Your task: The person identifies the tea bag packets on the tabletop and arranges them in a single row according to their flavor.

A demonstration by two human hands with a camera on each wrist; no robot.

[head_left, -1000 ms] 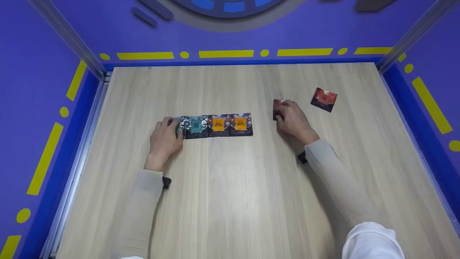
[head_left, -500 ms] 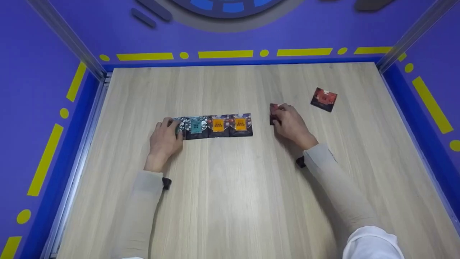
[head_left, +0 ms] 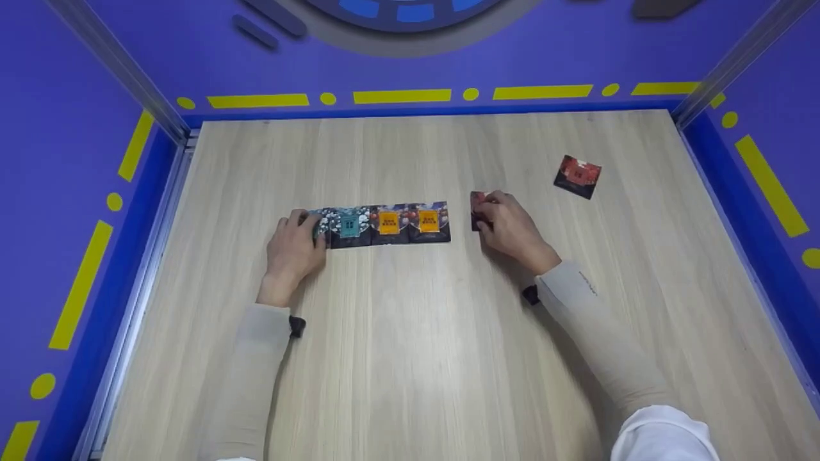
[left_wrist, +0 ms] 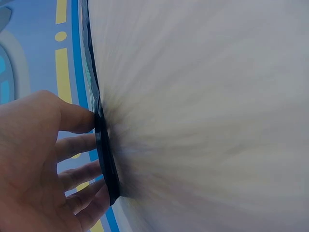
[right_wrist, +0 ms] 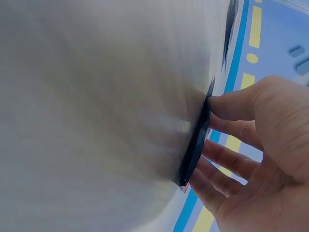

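Several square sachets with dark lower halves lie side by side in a row in the head view. At its left end, my left hand [head_left: 293,246] rests its fingertips on a teal sachet [head_left: 325,223], partly covering it. Beside that come another teal sachet [head_left: 350,227] and two orange-labelled sachets [head_left: 390,224]. My right hand [head_left: 514,234] presses its fingertips on a red sachet [head_left: 477,202], a short gap right of the row. Both wrist views show fairly straight fingers touching a dark sachet, the left one's [left_wrist: 107,159] and the right one's [right_wrist: 195,145], edge-on at the tabletop.
A second red sachet [head_left: 578,177] lies turned at an angle toward the back right of the wooden table [head_left: 410,358]. Blue-purple panels [head_left: 410,70] with yellow markings stand at the back and both sides.
My right hand has slid the red sachet left and toward me, bringing it closer to the row. The left hand and the row stay put.
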